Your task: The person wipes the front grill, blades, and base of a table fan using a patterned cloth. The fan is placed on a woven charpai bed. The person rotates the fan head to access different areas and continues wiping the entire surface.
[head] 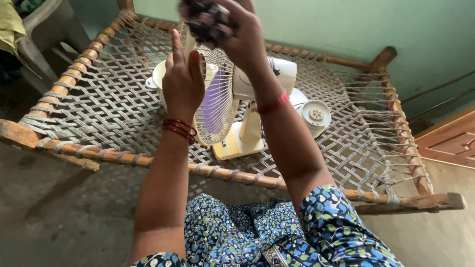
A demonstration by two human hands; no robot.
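1. My right hand is up at the top of the fan, fingers bunched tight around a dark rag pressed against the upper rim of the wire grille. It's a bit blurry up there, so I can't tell exactly how much of the rag touches the wire.
2. My left hand is on the front of the grille, fingers straight up and held close together, palm flat on it, not gripping anything.
3. The fan stands on the woven rope cot, near its front rail. For wiping, I reckon the flat left palm should keep bracing the grille so the fan doesn't tip on that springy weave, and the rag should follow the wires.
4. Close by: a white pot just behind my left hand, and a round white cap to the right of the fan base.
5. The most open weave is on the right, towards the far corner. The front rail sits just below my wrists.
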